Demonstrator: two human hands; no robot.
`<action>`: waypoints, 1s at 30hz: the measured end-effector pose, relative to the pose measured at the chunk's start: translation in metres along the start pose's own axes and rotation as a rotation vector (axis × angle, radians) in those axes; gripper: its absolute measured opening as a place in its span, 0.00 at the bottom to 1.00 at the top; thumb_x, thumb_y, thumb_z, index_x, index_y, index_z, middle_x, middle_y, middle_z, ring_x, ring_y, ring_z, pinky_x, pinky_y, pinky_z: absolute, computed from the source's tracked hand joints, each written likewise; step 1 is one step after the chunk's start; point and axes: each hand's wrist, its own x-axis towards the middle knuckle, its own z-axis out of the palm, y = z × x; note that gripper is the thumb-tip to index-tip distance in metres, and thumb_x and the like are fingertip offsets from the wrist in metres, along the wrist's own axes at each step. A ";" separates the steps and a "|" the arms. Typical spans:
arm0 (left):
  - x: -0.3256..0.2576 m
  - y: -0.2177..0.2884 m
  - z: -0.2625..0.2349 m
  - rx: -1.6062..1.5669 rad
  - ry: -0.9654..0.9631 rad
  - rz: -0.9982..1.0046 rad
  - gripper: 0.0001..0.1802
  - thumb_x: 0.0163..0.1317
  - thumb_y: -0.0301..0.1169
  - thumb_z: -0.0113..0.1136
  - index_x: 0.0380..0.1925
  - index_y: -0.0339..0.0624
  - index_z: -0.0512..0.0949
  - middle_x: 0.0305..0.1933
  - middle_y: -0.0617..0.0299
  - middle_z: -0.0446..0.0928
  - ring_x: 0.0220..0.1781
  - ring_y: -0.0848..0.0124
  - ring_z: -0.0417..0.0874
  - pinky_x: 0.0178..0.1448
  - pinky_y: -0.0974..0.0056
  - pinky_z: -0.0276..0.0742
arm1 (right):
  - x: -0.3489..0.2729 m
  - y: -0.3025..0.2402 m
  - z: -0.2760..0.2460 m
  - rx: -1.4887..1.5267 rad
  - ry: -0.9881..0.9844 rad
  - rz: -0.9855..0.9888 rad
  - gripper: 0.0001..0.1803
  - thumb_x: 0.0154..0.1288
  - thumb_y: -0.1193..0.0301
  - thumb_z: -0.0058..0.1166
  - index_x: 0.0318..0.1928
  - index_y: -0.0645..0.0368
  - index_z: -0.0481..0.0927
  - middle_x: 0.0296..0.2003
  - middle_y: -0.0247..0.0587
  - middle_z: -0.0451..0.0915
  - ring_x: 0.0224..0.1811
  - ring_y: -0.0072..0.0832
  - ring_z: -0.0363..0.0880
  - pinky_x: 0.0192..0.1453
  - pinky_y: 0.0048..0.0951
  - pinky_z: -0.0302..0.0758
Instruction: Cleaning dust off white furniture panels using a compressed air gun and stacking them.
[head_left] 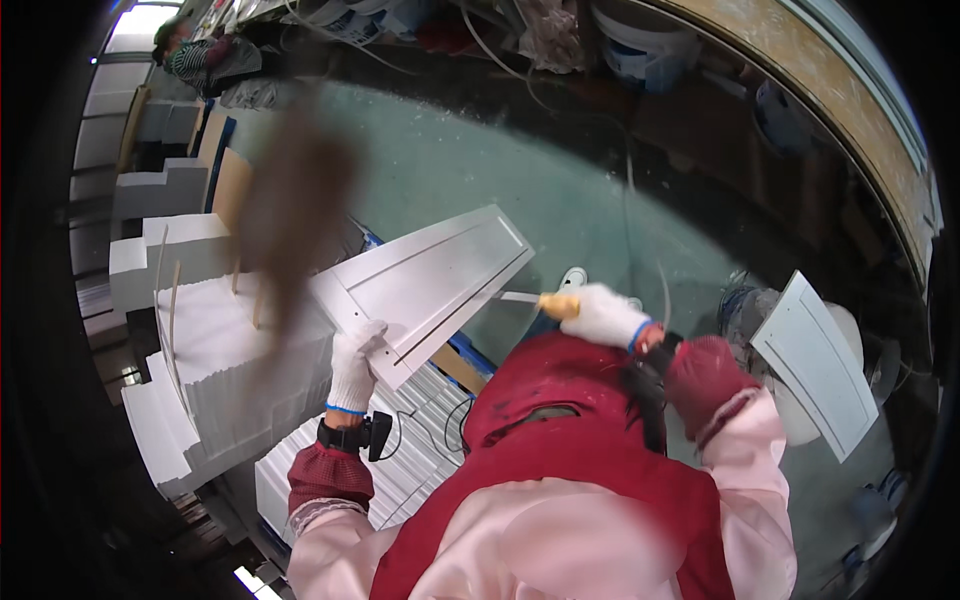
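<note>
My left hand, in a white glove, grips the near left corner of a white panel with a recessed centre and raised borders. The panel slants up and away, its narrower end far right. In my right hand, also gloved, is a scraper with a yellowish handle. Its pale flat blade points left at the panel's right edge; whether it touches cannot be made out. A few small dark spots and a dark line show on the panel's near border.
Stacks of white panels stand to my left, with another stack below the held panel. A similar white panel leans by buckets at right. A blurred brown shape hangs close in view. Far left, a person is bent over.
</note>
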 end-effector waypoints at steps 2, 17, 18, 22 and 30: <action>0.003 -0.004 0.000 -0.165 0.022 -0.028 0.10 0.52 0.31 0.62 0.30 0.34 0.80 0.30 0.63 0.79 0.32 0.72 0.80 0.35 0.69 0.74 | 0.024 0.060 -0.009 -0.222 0.127 0.160 0.12 0.52 0.66 0.54 0.37 0.55 0.82 0.32 0.51 0.81 0.36 0.50 0.80 0.41 0.42 0.77; 0.026 0.037 0.057 1.599 -0.970 0.314 0.12 0.50 0.35 0.59 0.34 0.40 0.77 0.33 0.49 0.78 0.39 0.51 0.80 0.42 0.51 0.76 | -0.014 0.058 -0.046 -0.045 0.091 0.066 0.14 0.45 0.69 0.60 0.35 0.56 0.80 0.29 0.48 0.80 0.33 0.44 0.80 0.39 0.37 0.76; 0.028 0.039 0.066 1.568 -1.018 0.502 0.12 0.50 0.35 0.59 0.34 0.41 0.76 0.35 0.50 0.77 0.40 0.52 0.79 0.42 0.52 0.76 | -0.021 0.058 -0.043 0.001 0.034 -0.170 0.16 0.44 0.69 0.62 0.38 0.56 0.80 0.28 0.47 0.81 0.31 0.40 0.80 0.38 0.35 0.76; 0.030 0.033 0.098 1.566 -1.237 0.862 0.11 0.48 0.32 0.59 0.32 0.43 0.76 0.36 0.52 0.77 0.40 0.52 0.80 0.42 0.52 0.78 | -0.021 0.090 -0.029 -0.389 -0.150 0.070 0.19 0.45 0.67 0.62 0.42 0.53 0.81 0.31 0.44 0.83 0.31 0.41 0.80 0.38 0.36 0.76; 0.033 0.014 0.112 1.477 -1.383 0.945 0.12 0.48 0.35 0.60 0.33 0.45 0.76 0.33 0.53 0.76 0.40 0.52 0.79 0.40 0.51 0.77 | -0.049 0.085 -0.030 -0.297 -0.197 -0.012 0.21 0.46 0.65 0.63 0.45 0.53 0.81 0.32 0.42 0.83 0.33 0.40 0.81 0.39 0.33 0.76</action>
